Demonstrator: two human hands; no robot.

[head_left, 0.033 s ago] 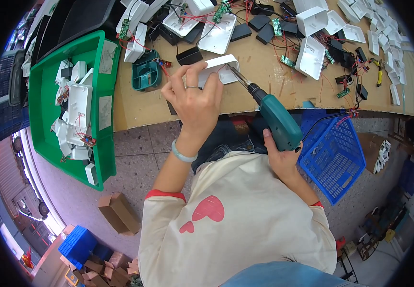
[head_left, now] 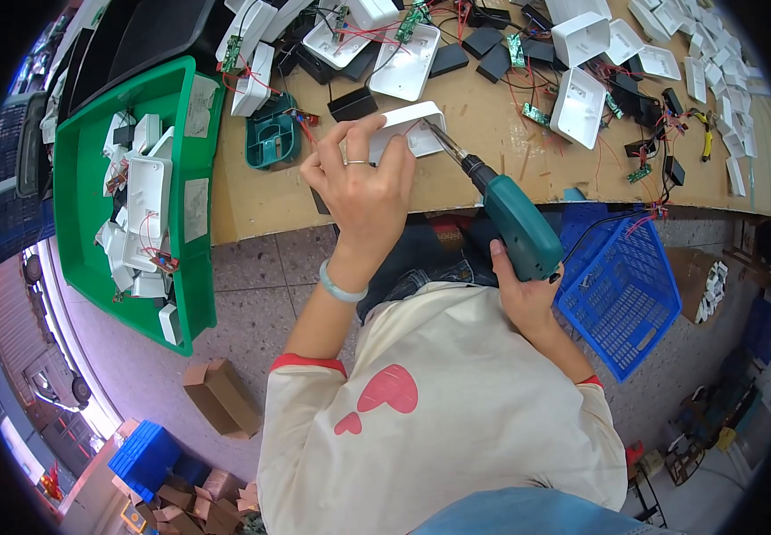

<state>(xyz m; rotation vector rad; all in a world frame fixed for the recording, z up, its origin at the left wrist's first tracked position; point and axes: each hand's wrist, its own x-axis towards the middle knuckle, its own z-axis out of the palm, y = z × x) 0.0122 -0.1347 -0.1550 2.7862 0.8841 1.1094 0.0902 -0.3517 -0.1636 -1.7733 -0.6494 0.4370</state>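
Note:
My left hand (head_left: 363, 187), with a ring and a pale bracelet, presses down on a white plastic housing (head_left: 414, 120) near the front edge of the wooden workbench (head_left: 261, 201). My right hand (head_left: 524, 290) grips a teal electric screwdriver (head_left: 517, 225) by its handle, below the bench edge. Its metal bit slants up and left, and the tip touches the housing's right side. Both forearms come up from my cream top with a red heart.
A green tray (head_left: 78, 178) of white housings with red wires sits at the left. A small teal holder (head_left: 270, 143) lies beside it. More white housings (head_left: 582, 40), black parts and circuit boards cover the bench. A blue basket (head_left: 626, 285) hangs at the right; cardboard boxes (head_left: 221, 397) lie on the floor.

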